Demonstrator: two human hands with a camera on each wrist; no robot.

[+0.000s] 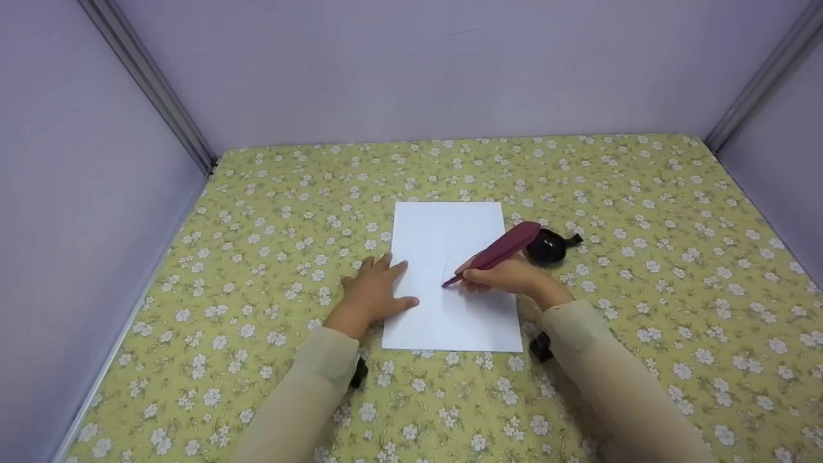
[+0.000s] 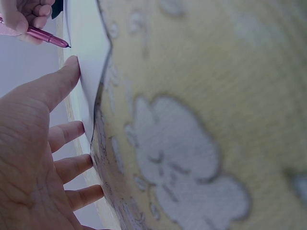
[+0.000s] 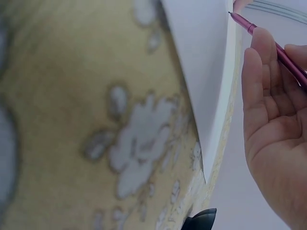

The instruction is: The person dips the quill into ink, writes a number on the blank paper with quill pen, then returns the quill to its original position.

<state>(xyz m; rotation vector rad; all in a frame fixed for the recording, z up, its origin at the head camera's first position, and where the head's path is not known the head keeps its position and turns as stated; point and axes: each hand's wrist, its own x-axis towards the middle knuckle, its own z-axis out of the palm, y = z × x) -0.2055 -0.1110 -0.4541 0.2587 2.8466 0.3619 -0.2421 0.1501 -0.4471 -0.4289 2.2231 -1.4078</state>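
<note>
A white sheet of paper [image 1: 450, 276] lies on the flowered yellow tablecloth [image 1: 643, 212]. My left hand [image 1: 376, 289] rests flat on the sheet's left edge, fingers spread; the left wrist view shows those straight fingers [image 2: 62, 81] against the paper [image 2: 86, 62]. My right hand [image 1: 511, 278] pinches a dark red feather quill pen [image 1: 501, 249], its tip touching the sheet near the middle. In the right wrist view the pen [image 3: 268, 43] runs across my fingers [image 3: 261, 72] with its point at the paper [image 3: 201, 62].
A small black ink pot [image 1: 548, 246] stands just right of the paper, behind my right hand, and shows again [image 3: 200, 220] at the bottom of the right wrist view. Lilac walls [image 1: 411, 71] close in the table on three sides.
</note>
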